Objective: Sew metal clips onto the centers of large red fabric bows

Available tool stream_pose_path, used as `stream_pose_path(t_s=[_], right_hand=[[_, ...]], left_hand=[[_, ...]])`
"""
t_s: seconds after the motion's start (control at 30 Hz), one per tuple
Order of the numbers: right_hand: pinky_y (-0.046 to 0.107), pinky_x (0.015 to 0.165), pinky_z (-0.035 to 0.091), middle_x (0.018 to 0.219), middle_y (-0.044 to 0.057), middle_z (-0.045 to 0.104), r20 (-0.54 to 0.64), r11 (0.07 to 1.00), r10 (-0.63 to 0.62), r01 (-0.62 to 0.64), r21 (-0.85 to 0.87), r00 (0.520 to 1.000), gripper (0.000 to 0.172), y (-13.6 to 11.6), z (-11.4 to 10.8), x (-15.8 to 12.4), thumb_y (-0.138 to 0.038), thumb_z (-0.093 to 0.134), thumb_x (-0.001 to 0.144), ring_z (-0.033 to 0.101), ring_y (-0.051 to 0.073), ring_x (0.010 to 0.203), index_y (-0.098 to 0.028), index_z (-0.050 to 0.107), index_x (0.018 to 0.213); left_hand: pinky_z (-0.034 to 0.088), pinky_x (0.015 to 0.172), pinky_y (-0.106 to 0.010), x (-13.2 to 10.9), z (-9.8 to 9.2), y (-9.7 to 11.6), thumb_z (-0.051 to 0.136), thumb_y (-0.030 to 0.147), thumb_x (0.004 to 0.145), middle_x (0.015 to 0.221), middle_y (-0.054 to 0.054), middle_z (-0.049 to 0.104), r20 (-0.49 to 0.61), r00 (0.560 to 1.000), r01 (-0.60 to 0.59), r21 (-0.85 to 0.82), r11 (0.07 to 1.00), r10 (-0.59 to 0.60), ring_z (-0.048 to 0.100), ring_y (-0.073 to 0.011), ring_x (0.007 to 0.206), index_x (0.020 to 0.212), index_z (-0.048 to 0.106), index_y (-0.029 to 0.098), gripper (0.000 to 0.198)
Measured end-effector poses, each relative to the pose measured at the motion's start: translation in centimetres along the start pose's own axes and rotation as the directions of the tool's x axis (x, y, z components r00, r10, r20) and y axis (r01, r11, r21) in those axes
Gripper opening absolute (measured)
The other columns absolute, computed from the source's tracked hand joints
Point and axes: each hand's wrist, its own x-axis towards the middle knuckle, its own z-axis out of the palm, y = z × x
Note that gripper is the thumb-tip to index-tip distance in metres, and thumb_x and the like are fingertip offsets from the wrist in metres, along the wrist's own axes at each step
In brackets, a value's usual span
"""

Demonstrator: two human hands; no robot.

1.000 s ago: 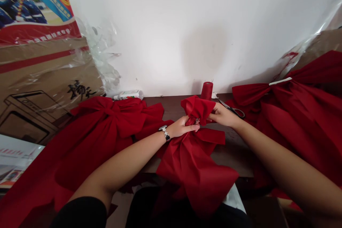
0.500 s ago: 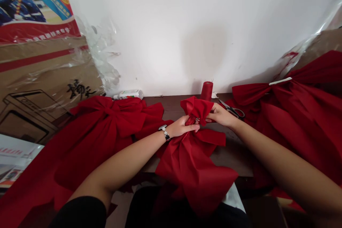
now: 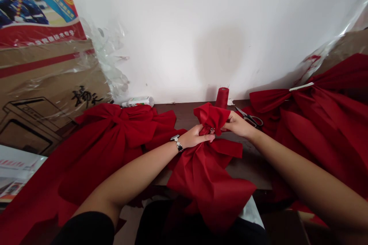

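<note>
Toward the front edge of the brown desk, the left hand pinches a red fabric bow, the right hand its top folds; gathering seems done, fastening unfinished.

a makeshift sewing corner

you are at a small handcraft workspace, set against a plain white wall. sewing is indicated by the cone of red thread, with what look like needles in its top, the scissors near it, and the gathered red cloth before you. a large red bow lies on the dark tabletop at your left. the printed carton and clear plastic film suggest storage; home or shop, you cannot tell.
</note>
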Motion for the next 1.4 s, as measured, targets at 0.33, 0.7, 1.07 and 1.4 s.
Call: stream_pose_path(t_s=[0.33,0.7,1.07,1.4], right_hand=[[0.02,0.045,0.029,0.051,-0.006,0.047,0.077,0.996,0.022,-0.029,0.088,0.997,0.026,0.25,0.03,0.04,-0.031,0.071,0.071,0.035,0.005,0.045,-0.014,0.052,0.066],[0.021,0.046,0.03,0.05,-0.006,0.044,0.053,0.998,0.018,-0.021,0.062,0.998,0.034,0.02,0.12,0.0,-0.036,0.076,0.067,0.034,0.005,0.046,-0.015,0.05,0.061],[0.02,0.045,0.028,0.05,-0.006,0.045,0.01,0.993,0.02,-0.021,0.113,1.0,0.031,0.32,0.29,0.11,-0.033,0.076,0.066,0.033,0.005,0.044,-0.015,0.051,0.061],[0.02,0.045,0.028,0.049,-0.007,0.044,0.007,0.991,0.019,-0.02,0.132,1.0,0.032,0.41,0.4,0.04,-0.032,0.076,0.065,0.033,0.004,0.045,-0.015,0.05,0.061]], left_hand=[[0.042,0.082,-0.027,0.18,-0.08,-0.07,0.055,0.049,0.085,0.078,-0.003,0.059,0.036,0.999,0.01,0.023,1.0,-0.011,0.054,-0.0126,0.075,0.078,0.056,0.013,0.037],[0.042,0.081,-0.027,0.18,-0.02,0.17,0.054,0.05,0.086,0.076,-0.003,0.058,0.046,0.999,0.001,0.018,1.0,-0.002,0.053,-0.0128,0.074,0.077,0.054,0.013,0.037],[0.043,0.081,-0.027,0.13,-0.1,-0.04,0.054,0.047,0.086,0.078,-0.004,0.06,0.012,1.0,0.002,0.031,1.0,-0.003,0.055,-0.013,0.075,0.078,0.056,0.013,0.035],[0.043,0.083,-0.027,0.05,-0.14,0.02,0.055,0.051,0.085,0.079,-0.004,0.06,0.004,1.0,0.026,0.048,0.999,-0.026,0.056,-0.0138,0.076,0.079,0.056,0.013,0.038]])
